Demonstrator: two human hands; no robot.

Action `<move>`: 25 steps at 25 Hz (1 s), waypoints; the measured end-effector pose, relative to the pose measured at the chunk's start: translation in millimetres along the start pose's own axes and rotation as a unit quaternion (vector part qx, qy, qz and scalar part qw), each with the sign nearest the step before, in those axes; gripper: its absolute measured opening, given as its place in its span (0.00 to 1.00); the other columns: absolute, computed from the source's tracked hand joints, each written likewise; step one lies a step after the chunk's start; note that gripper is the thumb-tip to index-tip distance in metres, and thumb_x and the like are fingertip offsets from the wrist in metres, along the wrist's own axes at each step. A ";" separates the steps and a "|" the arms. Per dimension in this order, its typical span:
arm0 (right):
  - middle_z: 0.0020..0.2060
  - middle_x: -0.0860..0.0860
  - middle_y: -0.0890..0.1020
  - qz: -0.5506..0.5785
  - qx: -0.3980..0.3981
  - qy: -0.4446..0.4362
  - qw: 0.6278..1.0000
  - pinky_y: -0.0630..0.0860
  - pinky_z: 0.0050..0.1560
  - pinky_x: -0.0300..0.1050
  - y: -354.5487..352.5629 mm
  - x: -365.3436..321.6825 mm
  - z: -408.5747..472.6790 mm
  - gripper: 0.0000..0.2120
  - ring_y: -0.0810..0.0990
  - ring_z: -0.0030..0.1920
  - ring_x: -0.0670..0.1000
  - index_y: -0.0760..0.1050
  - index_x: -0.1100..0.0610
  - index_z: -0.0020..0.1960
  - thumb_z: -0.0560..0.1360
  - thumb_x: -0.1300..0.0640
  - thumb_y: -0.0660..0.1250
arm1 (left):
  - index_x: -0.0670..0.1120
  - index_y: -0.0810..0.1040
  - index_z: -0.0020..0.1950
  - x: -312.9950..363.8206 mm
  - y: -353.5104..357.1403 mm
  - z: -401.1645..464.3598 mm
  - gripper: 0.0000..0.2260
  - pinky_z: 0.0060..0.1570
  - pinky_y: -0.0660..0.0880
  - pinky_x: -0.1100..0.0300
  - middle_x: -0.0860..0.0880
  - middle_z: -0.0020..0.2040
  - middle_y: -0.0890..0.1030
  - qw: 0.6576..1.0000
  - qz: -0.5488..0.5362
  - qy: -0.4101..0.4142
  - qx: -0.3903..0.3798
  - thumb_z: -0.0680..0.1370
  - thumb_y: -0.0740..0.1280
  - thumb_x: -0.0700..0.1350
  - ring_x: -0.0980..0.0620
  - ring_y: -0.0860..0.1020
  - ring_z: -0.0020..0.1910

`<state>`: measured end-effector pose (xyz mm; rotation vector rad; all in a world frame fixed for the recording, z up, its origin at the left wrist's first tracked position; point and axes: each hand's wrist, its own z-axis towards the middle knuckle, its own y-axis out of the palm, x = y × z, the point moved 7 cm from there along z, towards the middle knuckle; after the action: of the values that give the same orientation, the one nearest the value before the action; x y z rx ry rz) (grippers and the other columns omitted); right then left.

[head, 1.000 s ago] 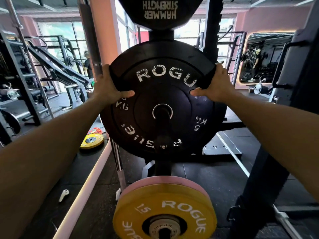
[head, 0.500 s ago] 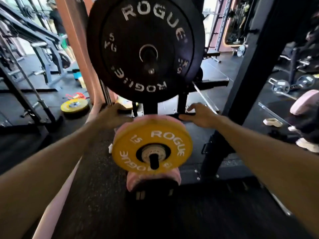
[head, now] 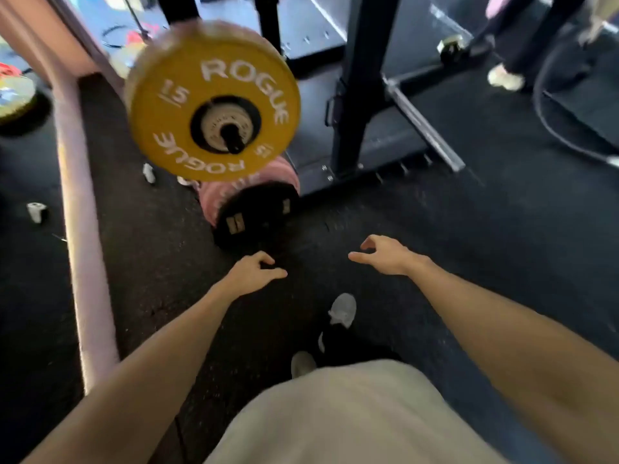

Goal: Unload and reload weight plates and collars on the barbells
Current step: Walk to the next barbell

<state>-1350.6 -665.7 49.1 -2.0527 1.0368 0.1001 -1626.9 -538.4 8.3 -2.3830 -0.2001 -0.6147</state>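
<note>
Left hand: held out over the floor, palm down, just short of the black plate; fingers loosely curled, thumb stretched toward the right hand; it holds nothing.
Right hand: held out beside the left, well apart from it; fingers loosely hooked downward, thumb pointing left; it holds nothing.
Yellow plate: marked ROGUE and 15, sits on a peg whose dark end sticks out of the pale hub; it hangs above the floor, up and left of both hands, untouched.
Pink plate, upper: just behind the yellow plate on the same peg, only its rim showing above and to the left.
Pink plates, lower: a stack directly under the yellow plate, standing on edge; how many I cannot tell through the blur.
Black plate: in front of the pink stack, touching it, face toward the camera, with two pale labels; the nearest plate to the hands, a little beyond the left fingers.
Rack post: black upright right of the plates, its base bolted to a dark foot on the floor.
Floor: black speckled rubber, carrying everything.
Pink beam: runs along the floor's left side, from the upper left toward the near edge.
Second yellow plate: lies flat at the far left edge, beyond the beam.
Small white items: near the beam on the left; too blurred to identify.
Shoes: pale, below the hands, near the bottom centre, above a beige garment.
Another person's shoe: top right, beside dark trouser legs.
</note>
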 end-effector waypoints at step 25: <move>0.59 0.58 0.79 0.279 0.033 0.250 0.927 0.73 0.59 0.51 -6.5 560.8 -181.3 0.22 0.78 0.58 0.58 0.76 0.63 0.61 0.79 0.46 0.64 | 0.54 0.77 0.52 384.7 440.9 9.6 0.21 0.49 0.70 0.55 0.53 0.52 0.77 0.934 0.242 0.093 -0.245 0.66 0.70 0.65 0.54 0.74 0.51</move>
<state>-1025.8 -1147.3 -50.6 -1.6964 1.8975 -0.1774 -1155.7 -878.1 -63.2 -2.6692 0.6806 -0.6987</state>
